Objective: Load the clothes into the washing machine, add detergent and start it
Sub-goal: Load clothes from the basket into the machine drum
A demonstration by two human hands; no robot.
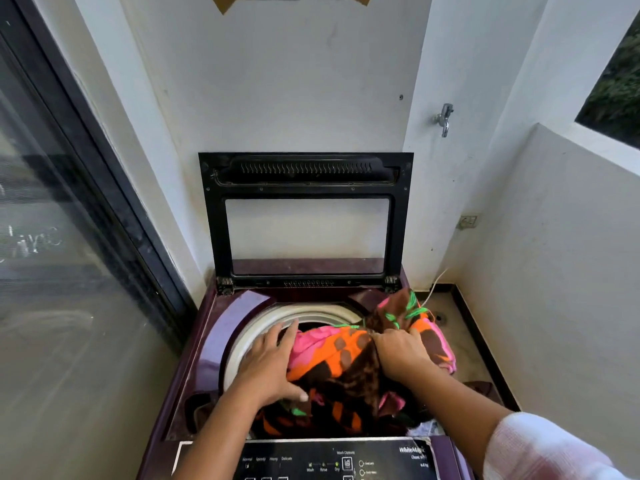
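Note:
A purple top-loading washing machine (221, 327) stands below me with its black-framed lid (214, 216) raised against the wall. A bright cloth (343, 348) in orange, pink, brown and green bulges out of the drum opening and drapes over the machine's right edge. My left hand (270, 365) lies flat on the cloth's left side, fingers spread, pressing it by the white drum rim (304, 311). My right hand (398, 351) is closed on a bunched fold of the cloth at the right. No detergent is in view.
The control panel (332, 460) with buttons runs along the near edge. A glass sliding door (69, 237) is close on the left. White walls enclose the back and right, with a tap (444, 118) and a socket (468, 221). A strip of floor lies right of the machine.

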